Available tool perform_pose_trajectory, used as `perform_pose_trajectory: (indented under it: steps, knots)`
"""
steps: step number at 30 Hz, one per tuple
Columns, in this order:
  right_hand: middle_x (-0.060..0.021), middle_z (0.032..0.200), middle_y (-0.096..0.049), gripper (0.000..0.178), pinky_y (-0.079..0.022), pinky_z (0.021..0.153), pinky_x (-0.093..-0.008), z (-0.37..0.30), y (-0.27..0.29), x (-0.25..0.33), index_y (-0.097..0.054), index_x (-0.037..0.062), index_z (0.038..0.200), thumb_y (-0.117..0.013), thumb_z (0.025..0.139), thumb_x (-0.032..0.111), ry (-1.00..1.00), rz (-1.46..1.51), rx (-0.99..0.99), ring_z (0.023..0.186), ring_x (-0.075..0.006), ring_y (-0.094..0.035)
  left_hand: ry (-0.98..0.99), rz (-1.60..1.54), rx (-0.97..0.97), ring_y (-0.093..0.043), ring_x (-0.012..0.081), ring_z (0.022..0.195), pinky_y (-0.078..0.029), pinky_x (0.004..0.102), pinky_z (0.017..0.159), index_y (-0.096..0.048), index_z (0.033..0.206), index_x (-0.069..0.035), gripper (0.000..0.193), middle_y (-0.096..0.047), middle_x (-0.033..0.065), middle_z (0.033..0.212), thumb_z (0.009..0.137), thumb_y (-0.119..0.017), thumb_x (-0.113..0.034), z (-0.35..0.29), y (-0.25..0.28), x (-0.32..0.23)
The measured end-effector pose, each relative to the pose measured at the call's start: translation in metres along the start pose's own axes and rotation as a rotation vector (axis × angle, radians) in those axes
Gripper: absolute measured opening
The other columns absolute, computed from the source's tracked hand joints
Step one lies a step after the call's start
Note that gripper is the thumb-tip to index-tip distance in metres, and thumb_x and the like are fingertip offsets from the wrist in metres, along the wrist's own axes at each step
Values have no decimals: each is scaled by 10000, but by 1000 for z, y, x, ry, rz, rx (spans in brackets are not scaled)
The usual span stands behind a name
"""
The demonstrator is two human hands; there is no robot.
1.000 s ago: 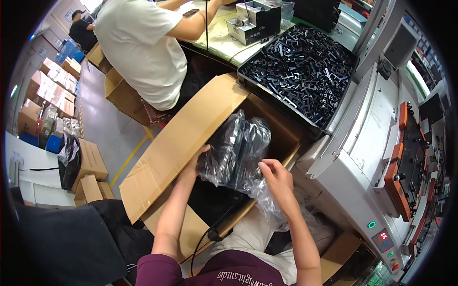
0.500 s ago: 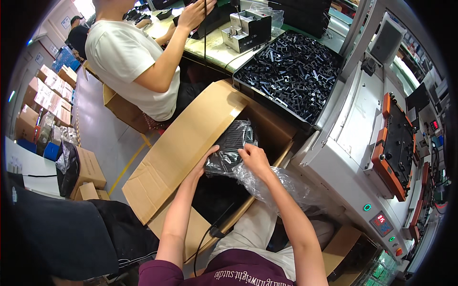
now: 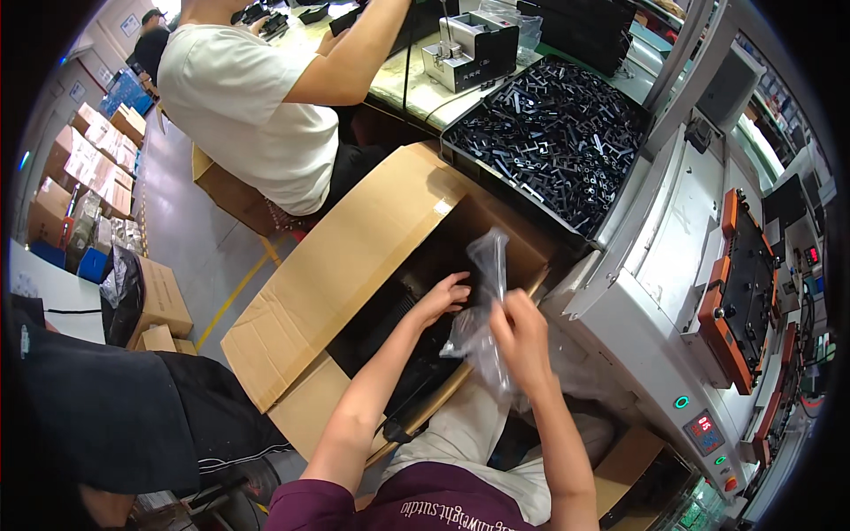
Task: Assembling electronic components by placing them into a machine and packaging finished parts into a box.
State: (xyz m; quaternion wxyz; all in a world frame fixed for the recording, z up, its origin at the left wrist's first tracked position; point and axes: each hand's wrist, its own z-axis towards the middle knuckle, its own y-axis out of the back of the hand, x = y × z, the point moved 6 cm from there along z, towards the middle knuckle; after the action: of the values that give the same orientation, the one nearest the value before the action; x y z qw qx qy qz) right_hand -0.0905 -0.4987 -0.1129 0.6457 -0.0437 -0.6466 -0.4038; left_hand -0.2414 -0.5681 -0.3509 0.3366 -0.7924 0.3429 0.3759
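Head view, looking down: a person's two bare hands are apart above the open mouth of a cardboard box (image 3: 524, 246). The right hand (image 3: 522, 334) is pinched closed on a clear plastic bag (image 3: 484, 334), which is crumpled, rising above the fist and trailing below it over the box's near edge. The left hand (image 3: 442, 299), fingers parted and slightly curled, is just beside the bag, over the opening; whether a fingertip touches the film, I cannot tell. Dark contents lie inside the box, too shadowed to make out.

A long flap (image 3: 345, 265) folds outward along the box's left edge. The near edge crosses close to the person's pale trousers (image 3: 443, 434). Beyond the far edge, a black tray (image 3: 580, 232) heaped with small dark metal parts sits close by, beside a bench (image 3: 403, 84). A grey machine (image 3: 611, 336) stands near the box's right edge, narrowing the room there. On the left, past the flap, grey floor (image 3: 212, 274) with a yellow line opens more widely, and a seated co-worker in a white shirt (image 3: 243, 106) is near the far end.
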Motion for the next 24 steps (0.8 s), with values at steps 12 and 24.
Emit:
perform_pose_trajectory:
  steps: [12,24]
  knots:
    - [-94,688,-552,186,-379,531,-257,-254,178,-29,-518,20,680,-604,830,90,-457,310,-270,570,-126,-452,-385,1317,-737,-342,386,1310,-259,450,1103,-408,1331,26,767,-418,275,1349,701,-744,-253,67,165,-24]
    - [-12,749,-453,95,-340,602,-240,-294,177,-107,-486,40,825,-537,901,68,-612,345,-409,662,-102,-393,-217,1219,-481,-453,347,1223,-366,449,1035,-476,1273,8,687,-512,233,1255,693,-769,-213,85,166,-24]
